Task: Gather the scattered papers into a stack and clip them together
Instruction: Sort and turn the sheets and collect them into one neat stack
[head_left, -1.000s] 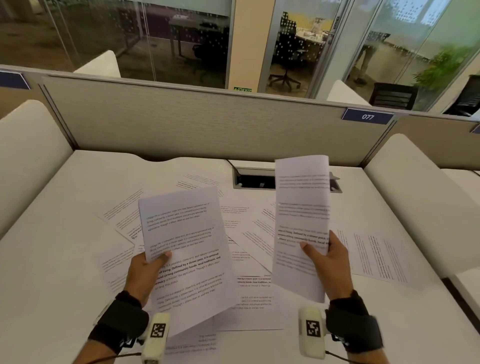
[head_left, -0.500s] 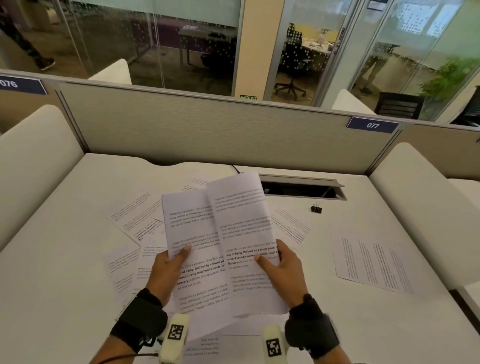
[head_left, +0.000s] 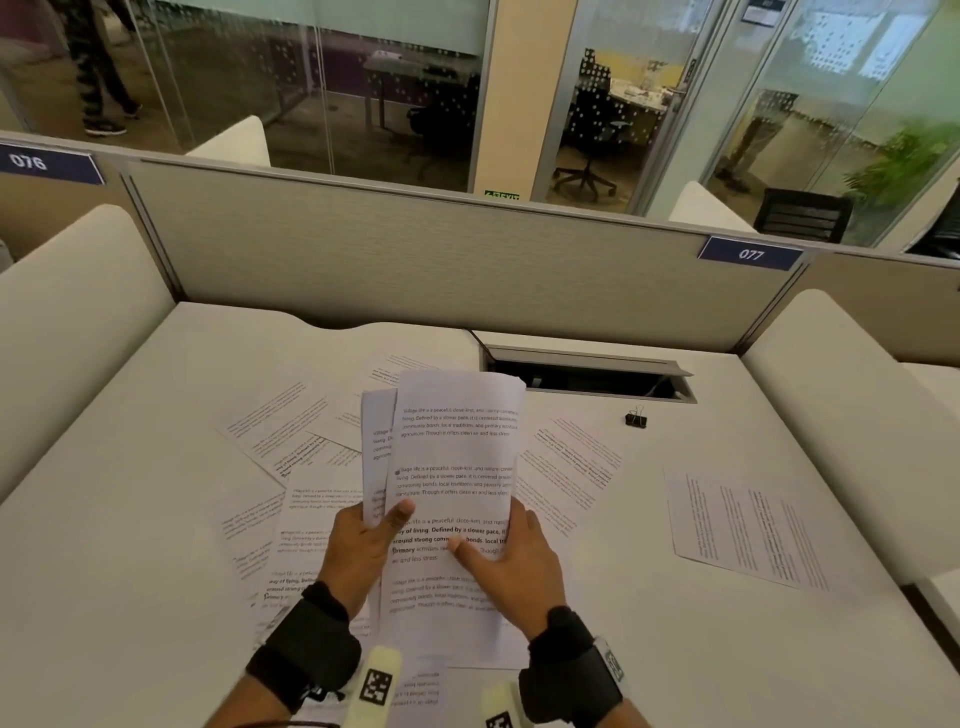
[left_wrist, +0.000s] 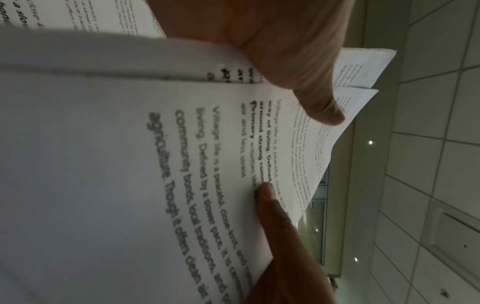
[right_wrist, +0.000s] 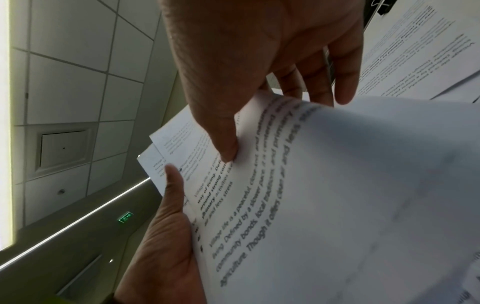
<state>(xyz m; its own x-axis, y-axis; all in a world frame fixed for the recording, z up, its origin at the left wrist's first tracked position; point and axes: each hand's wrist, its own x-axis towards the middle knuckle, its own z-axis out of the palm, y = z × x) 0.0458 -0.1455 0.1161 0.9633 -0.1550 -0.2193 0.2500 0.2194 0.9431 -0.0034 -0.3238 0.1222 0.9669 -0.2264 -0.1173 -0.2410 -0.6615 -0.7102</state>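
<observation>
Above the white desk I hold two printed sheets together and upright. The front sheet overlaps the one behind it, whose left edge sticks out. My left hand pinches their left side with the thumb on the front. My right hand pinches the right side, thumb on the text and fingers behind. In the left wrist view both thumbs press on the held sheets. Several more sheets lie scattered below. A black binder clip sits at the back right.
One sheet lies apart at the right. An open cable tray is set into the desk's rear. A grey partition closes the back and padded white dividers close the sides.
The two sheets, held apart a second ago, have come together: my right hand moved left and laid its sheet over the one in my left hand.
</observation>
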